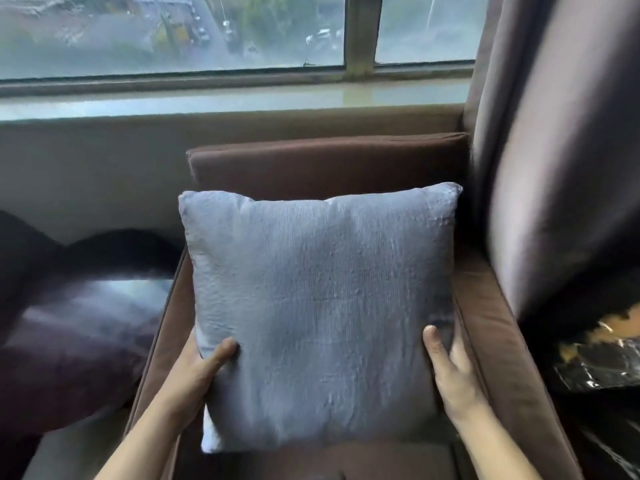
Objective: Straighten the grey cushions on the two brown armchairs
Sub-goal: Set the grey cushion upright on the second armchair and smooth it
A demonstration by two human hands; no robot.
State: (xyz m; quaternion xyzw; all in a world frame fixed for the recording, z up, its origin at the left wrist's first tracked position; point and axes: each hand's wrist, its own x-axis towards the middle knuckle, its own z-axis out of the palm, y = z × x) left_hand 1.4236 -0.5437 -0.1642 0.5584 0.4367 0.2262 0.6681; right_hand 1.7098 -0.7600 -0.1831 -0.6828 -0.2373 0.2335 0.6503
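Grey cushion standing upright on the seat of a brown armchair, face toward the camera, roughly square, so no clear long axis; top edge tilted slightly, left corner sitting a little lower than the right. Upper part close before the brown back cushion; contact between the two not confirmable. Positioned directly ahead of the hands, between the two armrests, nearer the right one.

Left hand clamped on the lower left edge, thumb across the front face, fingers hidden behind. Right hand pressed flat against the lower right edge, thumb on the front, remaining fingers wedged between cushion and armrest. Hands well apart, one per side, about equally near. Judged: cushion held mid-adjustment, a small rotation still needed to level it.

Bottom edge of cushion resting on or just above the seat; not determinable. Second armchair not identifiable in view. Dark rounded shape to the left blurred, identity uncertain. Curtain at right, window behind. Dark mottled surface at lower right cut off.
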